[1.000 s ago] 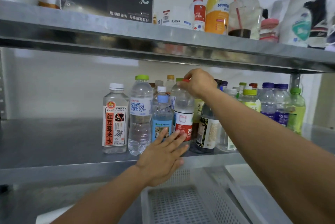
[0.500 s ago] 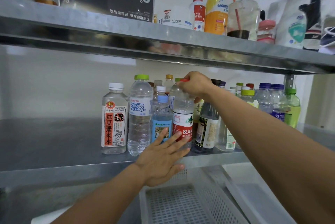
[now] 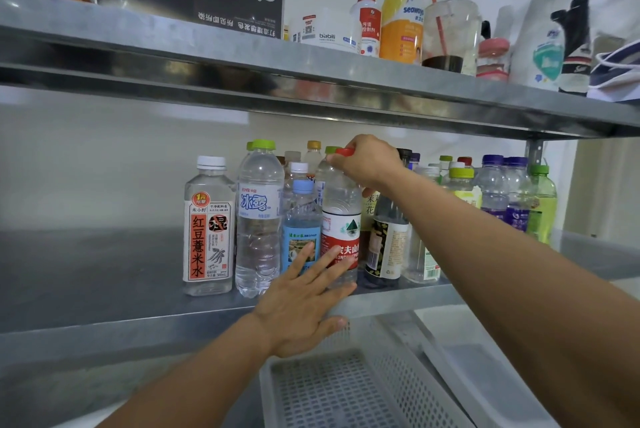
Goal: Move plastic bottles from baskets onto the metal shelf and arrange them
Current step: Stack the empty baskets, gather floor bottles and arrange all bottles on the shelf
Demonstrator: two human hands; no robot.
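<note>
On the shelf (image 3: 104,289), right hand (image 3: 369,159) apparently grips red-capped bottle (image 3: 341,216).

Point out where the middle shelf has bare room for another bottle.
Bare: the middle shelf left of the orange-label bottle, to the frame edge. Crowded: from that bottle right to the green bottle; the right hand grips the red-capped bottle, left hand open at its base.

We are showing two bare forearms, uncovered as far as the frame's edge. Our left grip (image 3: 298,310) is sitting at six o'clock, its arm at seven; our right grip (image 3: 370,161) at one, its arm at four.
</note>
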